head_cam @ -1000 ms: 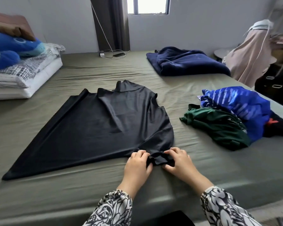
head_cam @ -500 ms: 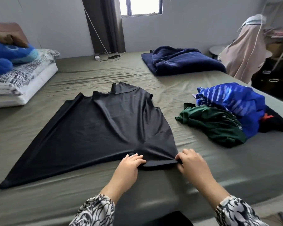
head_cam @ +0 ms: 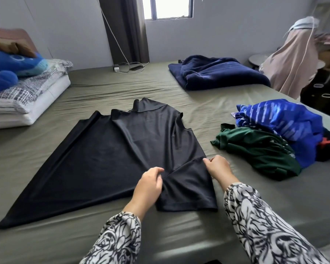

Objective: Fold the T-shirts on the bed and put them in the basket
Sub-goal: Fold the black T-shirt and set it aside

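A black T-shirt (head_cam: 122, 155) lies spread on the olive bed (head_cam: 179, 103), its body stretching to the lower left and one sleeve laid flat toward me. My left hand (head_cam: 150, 184) pinches the fabric at the sleeve's left seam. At the sleeve's right edge my right hand (head_cam: 218, 167) pinches the cloth. To the right lies a pile with a green T-shirt (head_cam: 255, 149), a blue striped T-shirt (head_cam: 286, 122) and a dark garment under them. No basket is in view.
A folded navy blanket (head_cam: 217, 73) lies at the back right. Pillows and a blue plush toy (head_cam: 10, 67) are stacked at the left. A charger and cable (head_cam: 128, 67) lie by the curtain. A pink garment (head_cam: 291, 60) hangs beyond the bed's right side.
The bunched sleeve has been pulled out and laid flat toward me. My hands have moved apart, from close together on the bunch to the sleeve's two sides.
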